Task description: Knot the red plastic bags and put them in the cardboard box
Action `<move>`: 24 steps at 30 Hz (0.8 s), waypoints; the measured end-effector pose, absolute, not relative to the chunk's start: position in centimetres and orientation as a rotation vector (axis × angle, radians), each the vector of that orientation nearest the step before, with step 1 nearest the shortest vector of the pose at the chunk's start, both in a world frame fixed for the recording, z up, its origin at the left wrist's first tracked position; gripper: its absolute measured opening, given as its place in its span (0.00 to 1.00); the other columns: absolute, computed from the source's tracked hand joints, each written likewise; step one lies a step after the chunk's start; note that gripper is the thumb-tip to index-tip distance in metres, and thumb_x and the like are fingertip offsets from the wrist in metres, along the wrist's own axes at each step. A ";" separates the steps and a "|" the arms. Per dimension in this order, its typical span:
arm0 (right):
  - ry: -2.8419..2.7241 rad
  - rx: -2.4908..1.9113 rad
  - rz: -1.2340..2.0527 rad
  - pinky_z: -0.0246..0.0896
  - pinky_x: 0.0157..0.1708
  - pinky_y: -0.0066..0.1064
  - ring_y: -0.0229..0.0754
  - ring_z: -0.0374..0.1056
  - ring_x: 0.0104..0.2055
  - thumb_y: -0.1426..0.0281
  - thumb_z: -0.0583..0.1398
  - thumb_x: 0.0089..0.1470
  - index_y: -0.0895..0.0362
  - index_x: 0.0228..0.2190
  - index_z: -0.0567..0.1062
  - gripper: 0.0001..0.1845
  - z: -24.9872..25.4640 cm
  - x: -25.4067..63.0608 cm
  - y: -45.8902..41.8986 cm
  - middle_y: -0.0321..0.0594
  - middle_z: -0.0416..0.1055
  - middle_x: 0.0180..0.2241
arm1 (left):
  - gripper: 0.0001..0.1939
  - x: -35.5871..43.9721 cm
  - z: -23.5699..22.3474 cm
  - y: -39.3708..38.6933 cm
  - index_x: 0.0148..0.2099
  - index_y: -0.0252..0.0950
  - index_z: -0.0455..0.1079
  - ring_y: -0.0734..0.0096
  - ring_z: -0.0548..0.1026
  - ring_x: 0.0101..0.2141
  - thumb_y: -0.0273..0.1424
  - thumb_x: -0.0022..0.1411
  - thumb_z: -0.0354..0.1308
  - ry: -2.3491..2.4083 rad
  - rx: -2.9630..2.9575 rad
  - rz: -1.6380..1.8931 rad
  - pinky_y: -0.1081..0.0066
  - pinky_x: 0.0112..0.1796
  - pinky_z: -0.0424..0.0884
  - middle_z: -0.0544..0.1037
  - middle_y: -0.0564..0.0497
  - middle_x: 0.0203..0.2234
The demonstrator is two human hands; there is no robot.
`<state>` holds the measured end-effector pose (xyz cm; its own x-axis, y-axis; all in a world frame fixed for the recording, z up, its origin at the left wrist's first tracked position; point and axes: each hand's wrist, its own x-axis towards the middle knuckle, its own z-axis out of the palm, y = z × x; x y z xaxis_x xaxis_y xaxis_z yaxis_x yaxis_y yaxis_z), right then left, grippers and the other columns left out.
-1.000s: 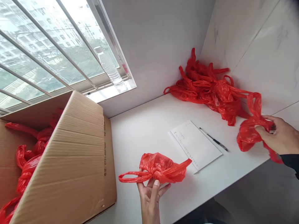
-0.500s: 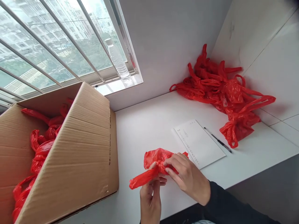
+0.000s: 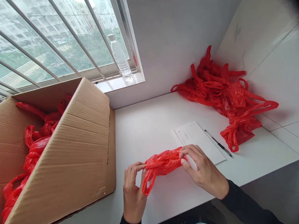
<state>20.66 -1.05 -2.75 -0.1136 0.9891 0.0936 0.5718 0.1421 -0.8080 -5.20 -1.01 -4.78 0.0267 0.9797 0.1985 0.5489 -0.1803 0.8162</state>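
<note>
A red plastic bag (image 3: 163,164) is stretched lengthwise between my two hands, just above the white tabletop. My left hand (image 3: 135,183) pinches its left end, where a handle loop hangs down past the fingers. At the bag's right end, my right hand (image 3: 198,165) grips the plastic between thumb and fingers. That hand partly covers the lower part of a sheet of paper with writing (image 3: 205,146). A black pen (image 3: 218,143) lies along the paper's right side.
To the left stands an open cardboard box (image 3: 77,149) with several red bags (image 3: 38,149) inside. A heap of red plastic bags (image 3: 224,90) lies in the back right corner. On the sill of the barred window is a clear bottle (image 3: 120,59).
My hands have moved apart, left hand to the left and right hand to the right. The bag, bunched at a knot-like gather before, is now drawn out long between them.
</note>
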 end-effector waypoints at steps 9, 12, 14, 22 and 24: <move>-1.749 -1.413 0.931 0.62 0.46 0.42 0.45 0.65 0.45 0.68 0.56 0.64 0.48 0.41 0.70 0.04 -2.4 17.3 -0.7 0.34 0.71 0.40 | 0.11 -3.0 -3.8 -1.3 0.51 0.47 0.72 0.65 0.73 0.44 0.36 0.67 0.57 1.464 1.652 1.006 0.68 0.42 0.72 0.75 0.51 0.44; -1.591 -1.475 0.971 0.62 0.41 0.38 0.43 0.66 0.40 0.65 0.54 0.65 0.50 0.38 0.68 0.04 -2.3 18.2 -0.6 0.33 0.70 0.36 | 0.09 -3.6 -4.4 -1.1 0.44 0.43 0.73 0.66 0.74 0.38 0.40 0.68 0.56 1.588 1.492 1.012 0.69 0.38 0.70 0.77 0.50 0.37; -1.475 -1.551 1.008 0.62 0.39 0.37 0.42 0.65 0.37 0.62 0.54 0.66 0.50 0.37 0.67 0.07 -2.2 19.0 -0.6 0.33 0.69 0.33 | 0.14 -4.1 -4.6 -0.9 0.47 0.41 0.72 0.65 0.75 0.38 0.43 0.69 0.54 1.640 1.381 1.017 0.68 0.38 0.71 0.78 0.49 0.38; -1.377 -1.416 1.237 0.63 0.48 0.35 0.43 0.69 0.45 0.58 0.57 0.64 0.48 0.49 0.66 0.14 -1.3 18.0 -0.6 0.34 0.73 0.43 | 0.17 -2.1 -1.7 -0.5 0.49 0.44 0.76 0.62 0.75 0.42 0.46 0.62 0.62 1.574 1.326 1.040 0.67 0.44 0.71 0.78 0.49 0.41; -1.351 -1.419 1.247 0.64 0.46 0.34 0.43 0.69 0.44 0.55 0.56 0.64 0.48 0.47 0.68 0.14 -1.5 17.7 -0.4 0.34 0.73 0.42 | 0.16 -2.2 -1.7 -0.1 0.42 0.42 0.76 0.64 0.75 0.37 0.48 0.62 0.61 1.572 1.230 1.081 0.70 0.39 0.72 0.79 0.49 0.38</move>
<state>17.72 -0.39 -1.50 -0.0546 0.9904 -0.1269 0.2058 -0.1132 -0.9720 -2.25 -0.12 -1.71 -0.1612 0.9813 -0.1055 0.2524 0.1443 0.9568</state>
